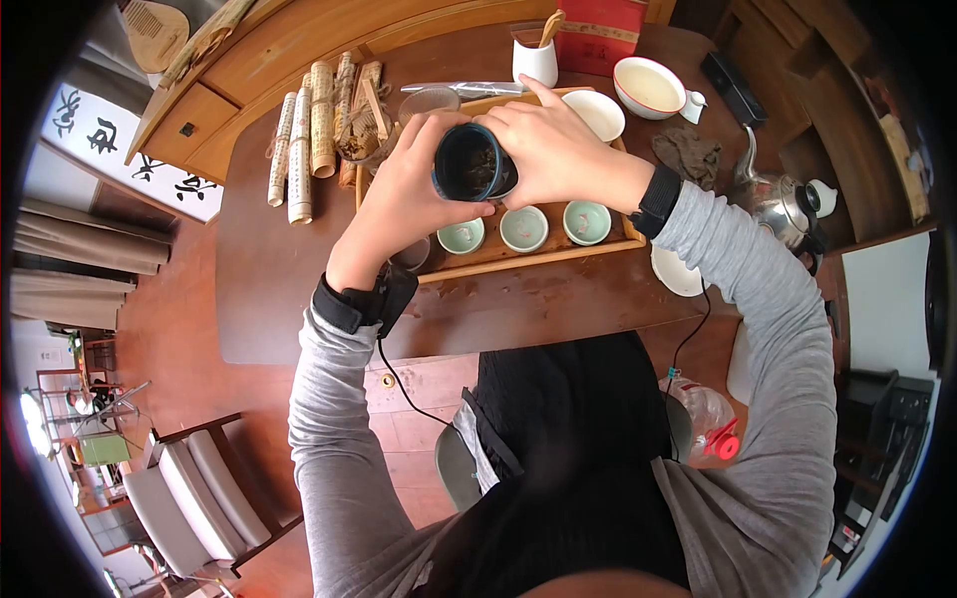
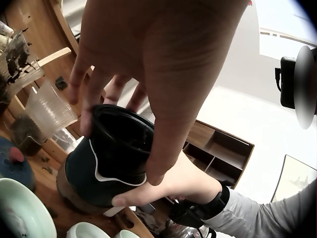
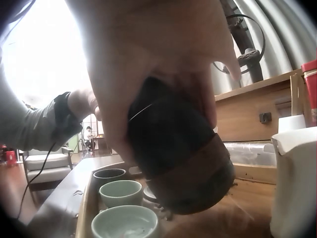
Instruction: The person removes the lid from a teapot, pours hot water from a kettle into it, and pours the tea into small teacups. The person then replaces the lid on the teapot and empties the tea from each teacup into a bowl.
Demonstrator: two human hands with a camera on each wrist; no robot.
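Note:
A dark teal tea cup with a black rim is between both hands above the wooden tea tray, dark tea leaves at its bottom. It leans in the right wrist view, where a brown band circles its lower body. My left hand holds it at the rim, with fingers on the far side and the thumb on the near side. My right hand grips its body from the other side. Pale green cups stand in a row just below on the tray.
Rolled bamboo scrolls lie at the table's left. At the back stand a white holder with wooden tools and a red box. A cream bowl, crumpled brown cloth and metal kettle are on the right.

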